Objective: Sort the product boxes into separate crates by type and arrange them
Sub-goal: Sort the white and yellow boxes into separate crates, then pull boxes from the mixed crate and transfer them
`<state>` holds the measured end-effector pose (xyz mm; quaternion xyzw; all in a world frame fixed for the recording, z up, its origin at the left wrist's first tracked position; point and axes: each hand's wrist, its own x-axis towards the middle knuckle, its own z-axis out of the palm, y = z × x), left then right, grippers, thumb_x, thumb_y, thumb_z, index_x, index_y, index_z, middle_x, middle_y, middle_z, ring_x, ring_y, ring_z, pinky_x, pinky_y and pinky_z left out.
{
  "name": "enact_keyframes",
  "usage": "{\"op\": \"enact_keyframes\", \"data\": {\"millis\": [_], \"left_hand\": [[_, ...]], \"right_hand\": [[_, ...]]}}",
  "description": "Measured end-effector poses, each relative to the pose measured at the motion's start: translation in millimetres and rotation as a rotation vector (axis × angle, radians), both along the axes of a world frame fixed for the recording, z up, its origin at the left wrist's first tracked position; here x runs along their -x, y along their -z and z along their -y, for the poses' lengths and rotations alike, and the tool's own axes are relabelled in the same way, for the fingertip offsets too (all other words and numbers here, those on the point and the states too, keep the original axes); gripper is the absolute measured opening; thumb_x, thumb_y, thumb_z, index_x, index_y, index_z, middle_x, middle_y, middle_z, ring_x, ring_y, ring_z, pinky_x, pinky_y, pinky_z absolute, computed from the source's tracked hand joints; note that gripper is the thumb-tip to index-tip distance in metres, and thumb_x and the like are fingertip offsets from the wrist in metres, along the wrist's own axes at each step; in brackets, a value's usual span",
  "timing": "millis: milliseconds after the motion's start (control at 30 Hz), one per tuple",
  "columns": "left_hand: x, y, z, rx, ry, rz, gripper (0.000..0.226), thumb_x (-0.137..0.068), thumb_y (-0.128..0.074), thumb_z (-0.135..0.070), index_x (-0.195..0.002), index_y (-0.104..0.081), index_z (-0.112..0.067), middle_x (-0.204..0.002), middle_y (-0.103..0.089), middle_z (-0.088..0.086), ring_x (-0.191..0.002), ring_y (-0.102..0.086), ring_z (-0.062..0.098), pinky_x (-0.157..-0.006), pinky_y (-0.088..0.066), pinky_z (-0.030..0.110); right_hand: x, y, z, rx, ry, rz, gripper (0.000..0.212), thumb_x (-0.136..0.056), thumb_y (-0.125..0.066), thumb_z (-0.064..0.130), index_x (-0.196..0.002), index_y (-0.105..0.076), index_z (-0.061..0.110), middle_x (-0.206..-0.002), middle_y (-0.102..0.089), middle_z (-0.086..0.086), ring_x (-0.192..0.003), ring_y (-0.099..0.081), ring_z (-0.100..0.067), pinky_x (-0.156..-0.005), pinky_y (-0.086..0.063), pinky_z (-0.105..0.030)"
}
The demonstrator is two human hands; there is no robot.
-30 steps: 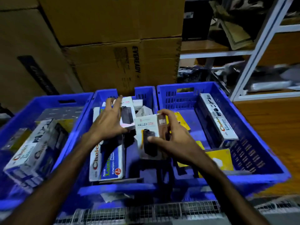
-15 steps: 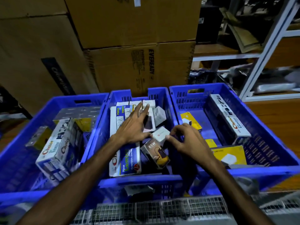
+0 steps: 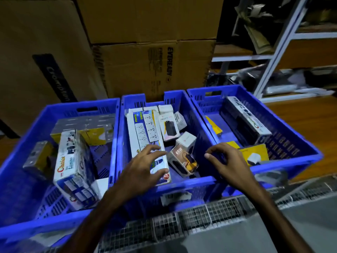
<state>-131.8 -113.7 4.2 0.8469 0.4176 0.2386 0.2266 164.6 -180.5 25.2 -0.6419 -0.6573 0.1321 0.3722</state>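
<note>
Three blue crates stand side by side. In the middle crate (image 3: 182,181) lie a long white power-strip box (image 3: 144,130), a white charger box with a black adapter picture (image 3: 168,127), a small white box (image 3: 186,140) and a tilted 65W box (image 3: 183,160). My left hand (image 3: 144,170) hovers over the near end of the power-strip box, fingers loosely bent, holding nothing. My right hand (image 3: 228,161) hangs over the wall between the middle and right crates, fingers curled and empty. The left crate (image 3: 45,115) holds a Choice Lumino box (image 3: 73,168). The right crate (image 3: 299,143) holds a long Choice box (image 3: 246,119) and yellow boxes (image 3: 255,154).
Big brown cartons (image 3: 145,66) are stacked right behind the crates. A white metal rack (image 3: 277,57) with bagged goods stands at the back right. A wire-mesh surface (image 3: 200,216) runs under the crates' near edge. Grey and yellow packs (image 3: 85,128) fill the left crate's far end.
My right hand let go of the charger box, which now lies in the middle crate. Both hands have drawn back toward me, empty.
</note>
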Motion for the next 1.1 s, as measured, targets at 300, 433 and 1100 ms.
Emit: {"op": "enact_keyframes", "data": {"millis": [300, 433, 1100], "left_hand": [[-66.1, -8.5, 29.2, 0.013, 0.251, 0.18, 0.048, -0.088, -0.076, -0.041, -0.132, -0.068, -0.023, -0.132, -0.059, -0.011, -0.115, -0.061, 0.007, -0.095, -0.051, 0.029], [-105.7, -23.9, 25.9, -0.027, 0.289, 0.175, 0.043, -0.088, -0.079, -0.036, -0.127, -0.072, -0.019, -0.128, -0.065, -0.006, -0.114, -0.058, 0.005, -0.097, -0.03, 0.001], [-359.7, 12.3, -144.0, 0.235, 0.233, -0.847, 0.06, -0.08, -0.088, -0.028, -0.131, -0.063, -0.011, -0.13, -0.067, 0.006, -0.106, -0.068, 0.03, -0.068, -0.051, 0.033]], "right_hand": [[-17.3, 2.3, 47.0, -0.086, 0.163, -0.095, 0.008, -0.094, -0.073, 0.017, -0.088, -0.071, 0.022, -0.089, -0.071, 0.009, -0.082, -0.067, -0.006, -0.071, -0.052, -0.031], [-56.1, -8.7, 53.5, -0.046, 0.226, -0.117, 0.018, -0.094, -0.073, 0.017, -0.086, -0.07, 0.033, -0.087, -0.075, 0.016, -0.082, -0.07, 0.001, -0.073, -0.056, -0.026], [-247.2, 17.2, -119.1, 0.729, -0.37, 0.668, 0.06, -0.074, -0.083, 0.019, -0.131, -0.064, 0.017, -0.124, -0.07, -0.004, -0.113, -0.066, -0.025, -0.089, -0.053, -0.039]]}}
